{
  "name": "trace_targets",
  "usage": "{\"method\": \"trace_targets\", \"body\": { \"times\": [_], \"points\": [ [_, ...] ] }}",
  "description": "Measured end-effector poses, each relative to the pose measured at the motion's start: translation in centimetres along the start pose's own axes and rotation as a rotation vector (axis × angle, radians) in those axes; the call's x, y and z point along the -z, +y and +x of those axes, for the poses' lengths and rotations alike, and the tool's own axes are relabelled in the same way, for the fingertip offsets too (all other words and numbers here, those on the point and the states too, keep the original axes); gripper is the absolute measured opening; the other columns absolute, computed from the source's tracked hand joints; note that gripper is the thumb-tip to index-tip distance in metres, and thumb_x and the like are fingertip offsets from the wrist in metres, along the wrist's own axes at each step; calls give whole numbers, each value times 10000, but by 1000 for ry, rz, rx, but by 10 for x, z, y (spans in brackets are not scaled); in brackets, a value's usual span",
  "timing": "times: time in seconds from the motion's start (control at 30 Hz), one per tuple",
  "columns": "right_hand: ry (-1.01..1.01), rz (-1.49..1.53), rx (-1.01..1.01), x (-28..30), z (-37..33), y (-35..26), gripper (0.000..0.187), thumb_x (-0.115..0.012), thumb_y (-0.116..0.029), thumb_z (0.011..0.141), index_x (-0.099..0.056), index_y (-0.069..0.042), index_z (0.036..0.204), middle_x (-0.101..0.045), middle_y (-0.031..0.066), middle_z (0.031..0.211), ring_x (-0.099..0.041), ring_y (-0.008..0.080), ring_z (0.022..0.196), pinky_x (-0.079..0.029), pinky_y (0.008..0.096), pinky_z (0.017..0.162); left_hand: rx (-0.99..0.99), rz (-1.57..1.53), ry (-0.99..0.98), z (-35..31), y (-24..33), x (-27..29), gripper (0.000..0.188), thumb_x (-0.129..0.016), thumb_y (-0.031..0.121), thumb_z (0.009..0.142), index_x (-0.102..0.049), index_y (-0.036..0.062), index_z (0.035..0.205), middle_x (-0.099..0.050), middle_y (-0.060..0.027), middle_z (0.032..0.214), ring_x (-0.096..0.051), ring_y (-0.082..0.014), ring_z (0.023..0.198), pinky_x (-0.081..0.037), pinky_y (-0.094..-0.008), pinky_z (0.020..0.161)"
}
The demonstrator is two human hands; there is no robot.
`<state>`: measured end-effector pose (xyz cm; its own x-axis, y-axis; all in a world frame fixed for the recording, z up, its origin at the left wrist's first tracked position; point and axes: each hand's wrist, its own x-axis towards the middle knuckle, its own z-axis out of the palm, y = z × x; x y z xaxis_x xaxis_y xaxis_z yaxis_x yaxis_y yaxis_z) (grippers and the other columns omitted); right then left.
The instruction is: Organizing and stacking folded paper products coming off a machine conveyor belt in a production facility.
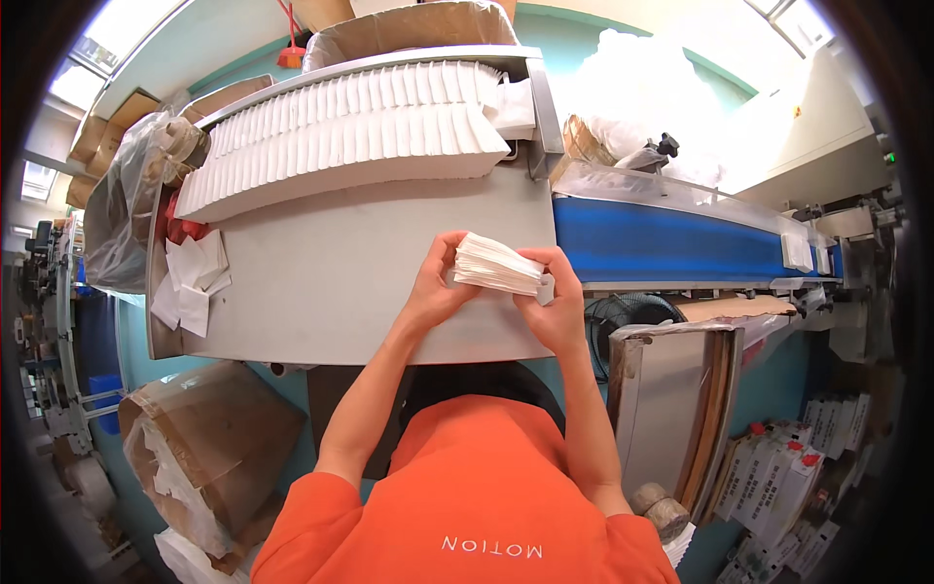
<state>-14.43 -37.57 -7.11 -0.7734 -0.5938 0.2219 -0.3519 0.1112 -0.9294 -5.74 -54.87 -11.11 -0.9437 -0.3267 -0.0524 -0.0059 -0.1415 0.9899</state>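
Between my two hands is a thick stack of folded white paper napkins [496, 265], held above the front right part of a grey metal table [331, 282]. My left hand [438, 282] grips its left end, fingers behind and thumb in front. At the right end, my right hand [555, 302] is closed round it, and a small white flap hangs by the thumb. Long rows of the same white napkins [341, 146] stand packed along the table's far side. Several loose white napkins [195, 277] lie scattered at the table's left edge.
A blue conveyor belt [671, 238] runs off to the right, with small white packs [796, 251] at its far end. An open carton [409, 39] stands behind the table. A large brown bag [214, 438] is on the floor at left, and a metal-framed panel [671, 399] stands at right.
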Motion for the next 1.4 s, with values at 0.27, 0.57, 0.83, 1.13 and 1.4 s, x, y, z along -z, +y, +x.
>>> {"method": "trace_targets", "body": {
  "times": [0.27, 0.57, 0.83, 1.13, 1.4],
  "points": [
    [44, 225, -160, -39, -1, 29, 616, -644, 65, 720, -419, -30, 1285, -517, 118, 1149, -535, 209, 1079, -446, 298, 938, -141, 108, -21, 16, -13, -4, 636, -762, -8, 661, -463, 58, 1219, -555, -124, 1246, -482, -231, 1252, -428, -331, 1010],
    [2, 496, -57, -53, 10, 32, 715, -646, -55, 783, -281, -32, 1397, -412, 139, 1202, -437, 224, 1141, -396, 366, 991, -153, 56, -23, 19, -10, 9, 674, -639, -57, 646, -381, 70, 1256, -481, -120, 1237, -494, -219, 1163, -395, -346, 1031],
    [320, 315, -196, -52, 19, 45, 382, -527, -271, 1004, -472, 3, 1264, -562, 101, 1071, -539, 162, 954, -454, 273, 846, -85, 73, -5, 14, -14, 7, 587, -632, -6, 693, -428, 49, 1241, -526, -87, 1158, -526, -177, 1077, -433, -303, 948],
    [-217, 211, -303, -2, 20, 3, 410, -730, -144, 858, -556, -31, 1211, -633, 70, 1093, -607, 138, 994, -493, 265, 829, 21, 42, -133, 11, 41, 17, 700, -733, 112, 848, -353, 62, 1433, -595, -74, 1084, -579, -154, 1029, -487, -298, 863],
    [148, -136, -81, -22, -6, 9, 767, -743, -55, 772, -321, -12, 1411, -550, 120, 1258, -504, 265, 1210, -377, 393, 1039, -112, 391, -104, 8, 47, 0, 650, -724, -19, 729, -450, 70, 1312, -654, -88, 1026, -627, -224, 1016, -475, -367, 912]
  ]
}}
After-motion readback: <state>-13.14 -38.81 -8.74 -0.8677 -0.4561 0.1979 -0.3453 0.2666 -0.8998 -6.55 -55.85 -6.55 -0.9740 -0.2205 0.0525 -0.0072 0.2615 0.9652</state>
